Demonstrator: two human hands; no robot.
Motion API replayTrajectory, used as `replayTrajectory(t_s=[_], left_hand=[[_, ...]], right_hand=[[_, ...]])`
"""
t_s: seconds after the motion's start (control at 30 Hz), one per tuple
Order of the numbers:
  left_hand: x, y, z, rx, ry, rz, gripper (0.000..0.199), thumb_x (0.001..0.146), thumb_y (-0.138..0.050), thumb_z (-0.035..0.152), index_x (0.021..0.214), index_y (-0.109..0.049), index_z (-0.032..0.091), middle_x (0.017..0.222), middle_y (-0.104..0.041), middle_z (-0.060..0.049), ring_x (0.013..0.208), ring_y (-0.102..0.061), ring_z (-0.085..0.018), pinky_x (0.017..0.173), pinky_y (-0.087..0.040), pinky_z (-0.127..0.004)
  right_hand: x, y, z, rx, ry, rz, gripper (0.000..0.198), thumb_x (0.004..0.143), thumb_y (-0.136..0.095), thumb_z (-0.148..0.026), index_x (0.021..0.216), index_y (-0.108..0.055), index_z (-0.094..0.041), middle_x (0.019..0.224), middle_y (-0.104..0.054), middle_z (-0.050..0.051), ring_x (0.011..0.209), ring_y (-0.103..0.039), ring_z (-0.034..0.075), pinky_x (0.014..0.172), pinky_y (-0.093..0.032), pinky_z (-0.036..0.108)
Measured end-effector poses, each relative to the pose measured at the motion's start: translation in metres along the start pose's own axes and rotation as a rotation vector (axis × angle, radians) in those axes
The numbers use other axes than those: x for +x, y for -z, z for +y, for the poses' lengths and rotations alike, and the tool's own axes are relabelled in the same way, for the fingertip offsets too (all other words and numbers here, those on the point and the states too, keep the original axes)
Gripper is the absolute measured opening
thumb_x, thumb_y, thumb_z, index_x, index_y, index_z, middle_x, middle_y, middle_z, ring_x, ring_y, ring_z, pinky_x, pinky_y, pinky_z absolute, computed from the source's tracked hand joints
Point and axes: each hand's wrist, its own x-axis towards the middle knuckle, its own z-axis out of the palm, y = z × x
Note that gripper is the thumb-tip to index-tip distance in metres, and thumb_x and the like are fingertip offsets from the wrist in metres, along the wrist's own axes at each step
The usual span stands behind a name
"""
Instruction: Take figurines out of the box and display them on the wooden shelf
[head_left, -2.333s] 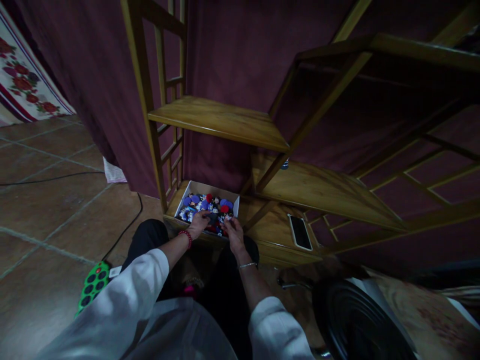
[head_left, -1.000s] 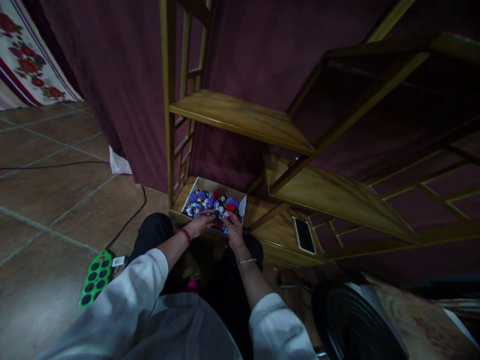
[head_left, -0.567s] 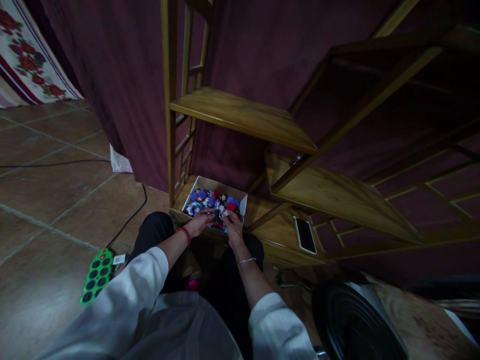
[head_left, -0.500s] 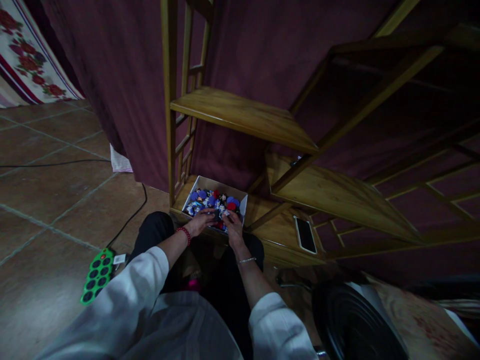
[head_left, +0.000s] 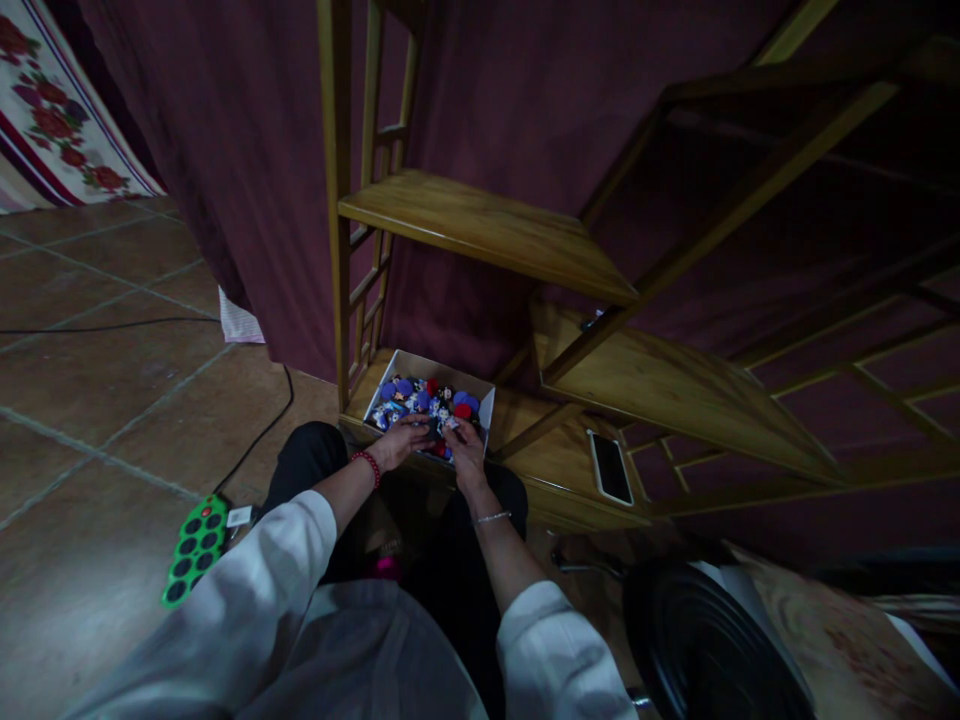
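A shallow white box (head_left: 486, 400) holds many small toy figures (head_left: 405, 390) in blue, white, red and black. My left hand (head_left: 405, 440), with a red bead bracelet, is over the box's near edge, its fingers closed around a small dark piece (head_left: 433, 430). Close beside it on the right, my right hand (head_left: 468, 450) has its fingertips pinched near a small whitish piece (head_left: 451, 424). Both pieces are too small to name, and the fingers partly hide them.
The box rests on the low board of a wooden shelf unit (head_left: 487, 225), with slanted boards above. A phone (head_left: 611, 468) lies to the right. On the tiled floor to the left is a green power strip (head_left: 193, 550) with a black cable (head_left: 255, 445). A black round stool (head_left: 705, 640) stands at lower right.
Almost nothing differs. Both hands stay over the box, with only a slight shift of the fingers and of the view.
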Motion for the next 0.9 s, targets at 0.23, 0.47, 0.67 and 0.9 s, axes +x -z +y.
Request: replayTrajectory(t_s=[0.23,0.47,0.67,0.9], left_hand=[[-0.0009,0.0003,-0.0005,-0.018,-0.013,-0.008,0.019,0.071,-0.055,0.001,0.087,-0.055,0.012,0.071,-0.061,-0.002,0.069,-0.062,-0.012,0.078,-0.05,-0.033],[0.0003,0.0025,-0.0017,-0.031,-0.011,-0.017,0.018,0.071,-0.058,0.003,0.086,-0.057,0.013,0.072,-0.061,-0.002,0.068,-0.061,-0.012,0.078,-0.05,-0.034],[0.0005,0.003,-0.0017,-0.045,-0.008,-0.022,0.019,0.072,-0.058,0.004,0.089,-0.06,0.013,0.073,-0.063,-0.003,0.07,-0.06,-0.011,0.079,-0.049,-0.032],[0.0031,0.0057,-0.0029,-0.066,-0.006,-0.066,0.02,0.074,-0.056,0.005,0.091,-0.062,0.013,0.083,-0.064,-0.006,0.078,-0.06,-0.013,0.082,-0.047,-0.031]], right_hand=[[0.0008,-0.0008,0.0007,0.009,0.017,0.006,0.047,0.055,-0.067,-0.042,0.095,-0.06,-0.018,0.082,-0.063,0.002,0.073,-0.056,0.014,0.064,-0.044,0.026],[0.0026,-0.0005,0.0012,0.009,0.013,-0.021,0.046,0.055,-0.068,-0.04,0.094,-0.06,-0.018,0.078,-0.063,0.001,0.07,-0.056,0.013,0.064,-0.044,0.026],[0.0027,-0.002,-0.0009,0.031,0.011,-0.021,0.048,0.054,-0.068,-0.039,0.097,-0.061,-0.019,0.08,-0.064,0.001,0.07,-0.056,0.014,0.063,-0.044,0.026],[0.0034,-0.0029,-0.0007,0.039,0.013,-0.014,0.049,0.053,-0.069,-0.04,0.096,-0.063,-0.018,0.082,-0.065,0.003,0.07,-0.057,0.014,0.061,-0.045,0.027]])
